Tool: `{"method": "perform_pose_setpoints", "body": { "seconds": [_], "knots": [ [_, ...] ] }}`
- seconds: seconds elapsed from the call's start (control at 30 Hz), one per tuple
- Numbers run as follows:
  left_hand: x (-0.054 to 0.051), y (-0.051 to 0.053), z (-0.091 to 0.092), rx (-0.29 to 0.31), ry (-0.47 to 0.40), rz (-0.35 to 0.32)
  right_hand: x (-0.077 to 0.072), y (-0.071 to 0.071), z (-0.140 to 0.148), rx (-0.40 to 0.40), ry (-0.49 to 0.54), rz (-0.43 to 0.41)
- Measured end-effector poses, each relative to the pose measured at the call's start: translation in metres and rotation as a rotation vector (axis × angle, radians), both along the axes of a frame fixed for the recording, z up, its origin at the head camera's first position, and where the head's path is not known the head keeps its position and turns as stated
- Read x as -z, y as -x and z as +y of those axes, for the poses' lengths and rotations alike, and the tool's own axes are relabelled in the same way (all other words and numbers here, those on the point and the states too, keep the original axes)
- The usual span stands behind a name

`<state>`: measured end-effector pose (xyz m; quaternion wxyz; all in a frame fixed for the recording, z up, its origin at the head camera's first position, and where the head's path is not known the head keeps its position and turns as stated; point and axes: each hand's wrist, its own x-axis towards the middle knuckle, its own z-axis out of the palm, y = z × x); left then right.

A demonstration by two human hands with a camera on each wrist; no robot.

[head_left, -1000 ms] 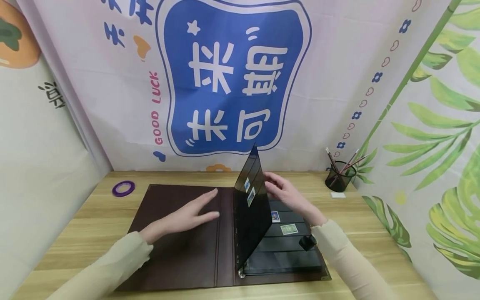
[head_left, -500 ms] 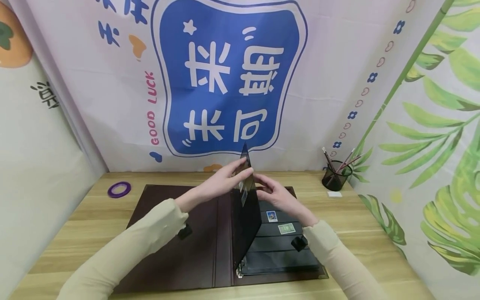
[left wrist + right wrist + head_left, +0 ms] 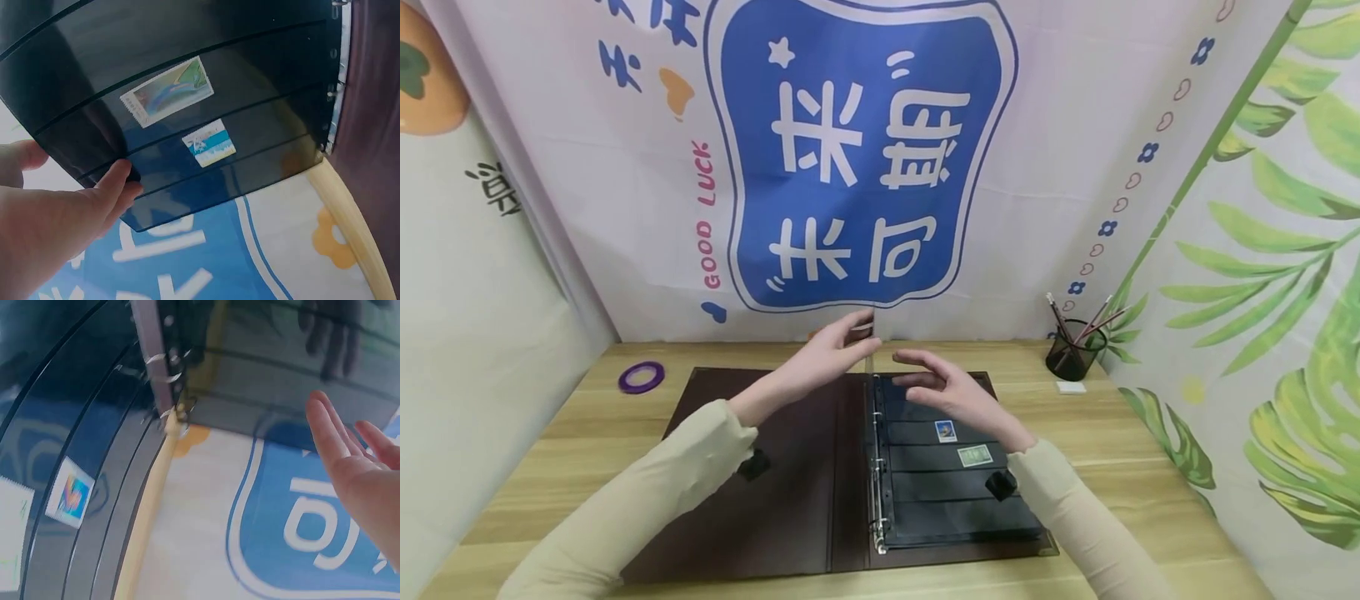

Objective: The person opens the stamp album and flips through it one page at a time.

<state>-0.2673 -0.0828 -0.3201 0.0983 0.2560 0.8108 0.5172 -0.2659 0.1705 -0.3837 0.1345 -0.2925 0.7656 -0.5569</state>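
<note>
The upright black stamp page (image 3: 262, 81) in the ring-bound album (image 3: 790, 500) may fall if the left hand (image 3: 826, 352), fingers nearly straight against it, slips, because the right hand (image 3: 957, 392), fingers relaxed and holding nothing, stands apart.

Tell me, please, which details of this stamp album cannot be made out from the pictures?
Small print on the larger stamp: too small, left wrist view.
Print on the green stamp: too small in the head view; cut off by the left edge in the right wrist view.
Whether the left hand pinches the raised page: unclear in the left wrist view, where the page may hide a fingertip.
Anything beneath the lying page: covered by it, head view.
</note>
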Motion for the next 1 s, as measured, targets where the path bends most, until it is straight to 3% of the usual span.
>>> {"method": "perform_pose_setpoints", "body": {
  "seconds": [0.2, 0.53, 0.77, 1.0],
  "knots": [
    [0.011, -0.001, -0.040, -0.058, -0.052, 0.016, 0.017, 0.006, 0.023, 0.087, -0.059, 0.043],
    [0.041, -0.017, -0.105, -0.206, 0.084, -0.028, 0.048, 0.018, 0.071, 0.209, -0.220, 0.076],
    [0.075, -0.023, -0.129, -0.284, 0.202, -0.075, 0.065, 0.029, 0.092, 0.257, -0.410, 0.190],
    [0.108, -0.028, -0.137, -0.354, 0.299, -0.046, 0.080, 0.037, 0.103, 0.263, -0.620, 0.314]
  ]
}}
